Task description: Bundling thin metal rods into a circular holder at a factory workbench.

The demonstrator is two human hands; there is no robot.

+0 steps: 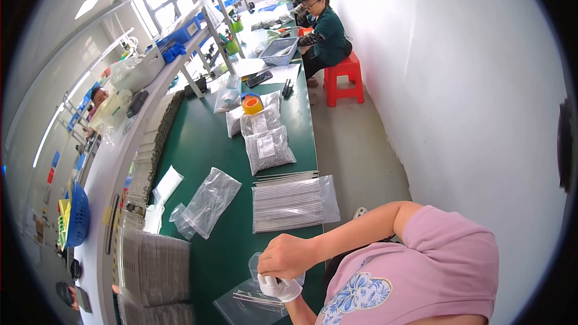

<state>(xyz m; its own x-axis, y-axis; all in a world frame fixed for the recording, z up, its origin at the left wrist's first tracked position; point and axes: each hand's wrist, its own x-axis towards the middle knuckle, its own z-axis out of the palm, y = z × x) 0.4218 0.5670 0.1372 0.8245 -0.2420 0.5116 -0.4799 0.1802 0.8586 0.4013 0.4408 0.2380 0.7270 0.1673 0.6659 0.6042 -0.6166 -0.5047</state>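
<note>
My right hand [286, 257], bare, is closed at the near edge of the green table, its fingers pinched together. Just below it my left hand [280, 289], in a white glove, is curled closed; the two hands touch. A piece of clear plastic [254, 260] sticks out beside the right hand's fingers. What either hand grips between the fingers is hidden. Under the gloved hand lies a clear plastic bag [232, 306] with several thin metal rods [259, 298] on or in it. Beyond the hands, a bundle of similar thin rods [288, 203] lies in clear plastic.
Empty clear bags [211, 204] lie left of the rods. Filled bags [268, 149] and a tape roll [252, 105] sit farther up the green table [198, 138]. Stacked grey packs [153, 268] line the left. A co-worker [328, 30] sits on a red stool [344, 78].
</note>
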